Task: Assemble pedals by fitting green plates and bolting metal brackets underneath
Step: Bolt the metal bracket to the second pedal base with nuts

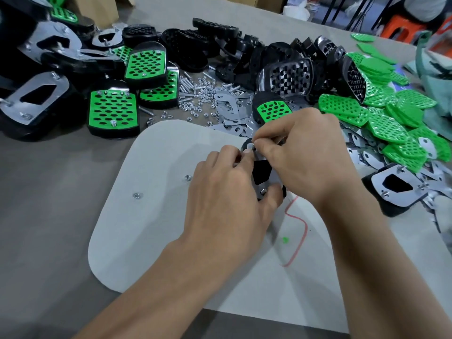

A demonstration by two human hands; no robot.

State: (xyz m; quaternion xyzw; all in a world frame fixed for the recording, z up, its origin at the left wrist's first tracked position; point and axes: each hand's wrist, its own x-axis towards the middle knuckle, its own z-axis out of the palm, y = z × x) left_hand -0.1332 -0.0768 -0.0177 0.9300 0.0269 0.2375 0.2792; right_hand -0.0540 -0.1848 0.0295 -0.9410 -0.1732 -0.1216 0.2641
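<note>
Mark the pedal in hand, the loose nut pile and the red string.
pedal in hand (262, 172), head view, black centre of its underside.
loose nut pile (203, 97), head view, middle of the scatter.
red string (305, 227), head view, its right-hand bend on the mat.

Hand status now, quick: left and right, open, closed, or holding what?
Left hand: holds the upturned pedal, fingers curled round its near end.
Right hand: pinches the far end of the metal bracket on it.

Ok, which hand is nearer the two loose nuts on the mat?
Left. The left hand sits just right of the nuts; the right hand is farther right, beyond it.
</note>
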